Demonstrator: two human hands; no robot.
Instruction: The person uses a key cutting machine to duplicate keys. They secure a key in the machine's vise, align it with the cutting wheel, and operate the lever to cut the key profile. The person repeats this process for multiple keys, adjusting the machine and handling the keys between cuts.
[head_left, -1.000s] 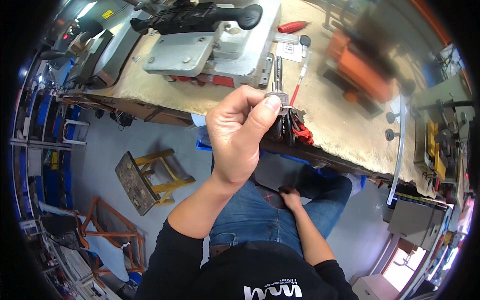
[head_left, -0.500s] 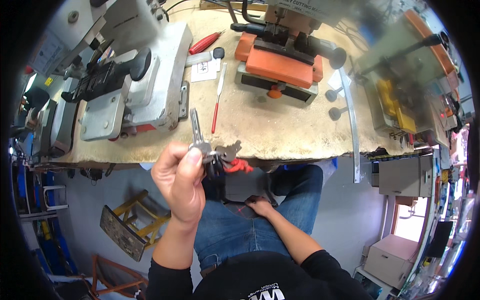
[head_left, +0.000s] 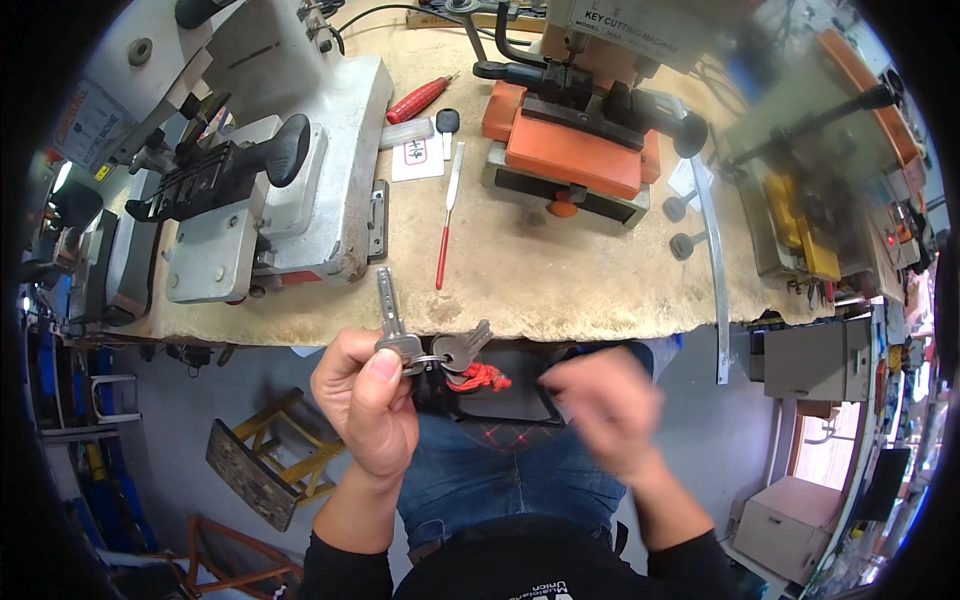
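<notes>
My left hand (head_left: 362, 410) pinches a silver key (head_left: 393, 320) by its head between thumb and fingers, its blade pointing up and away from me. From the same ring hang more keys (head_left: 462, 348) and a knotted red cord (head_left: 480, 378). This bunch is just short of the workbench's front edge. My right hand (head_left: 608, 410) is raised over my lap, to the right of the keys and apart from them. Motion smears its fingers, so whether anything is in them does not show. A thin file with a red handle (head_left: 442, 250) lies on the bench beyond the keys.
An orange key cutting machine (head_left: 570, 155) stands mid-bench, with a grey machine (head_left: 330, 150) to its left and another machine (head_left: 800, 170) at right. A red pen-shaped tool (head_left: 418, 100), a black-headed key (head_left: 447, 123) and a metal strip (head_left: 715, 260) lie on the workbench (head_left: 520, 280). A stool (head_left: 260, 465) stands below left.
My right hand has come up from my lap toward the keys. My left hand has lowered slightly toward me, still holding the key, and the bunch's other keys now fan out more.
</notes>
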